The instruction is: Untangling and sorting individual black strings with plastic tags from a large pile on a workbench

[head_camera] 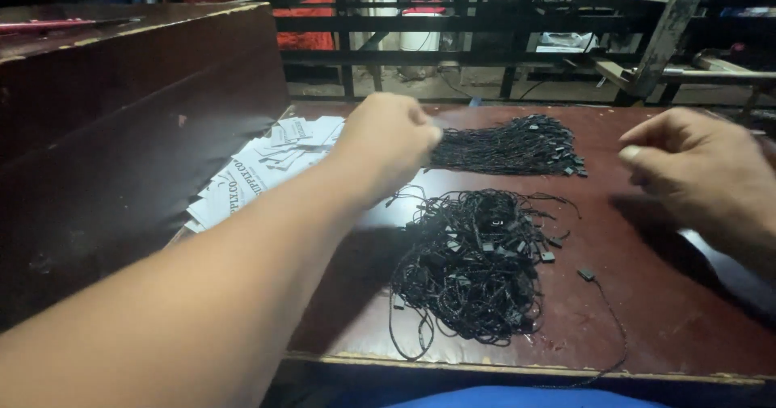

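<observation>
Gripping one of two string bundles (505, 145).

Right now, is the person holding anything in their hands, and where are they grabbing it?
The left hand grips the tidy bundle of black strings at its left end. The right hand hovers beside it with fingers curled, holding nothing that shows.

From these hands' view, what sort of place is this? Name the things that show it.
Probably a small workshop for tagging goods: a worn brown worktable, heaps of black tag strings, a stack of white paper tags, and metal racks behind.
</observation>
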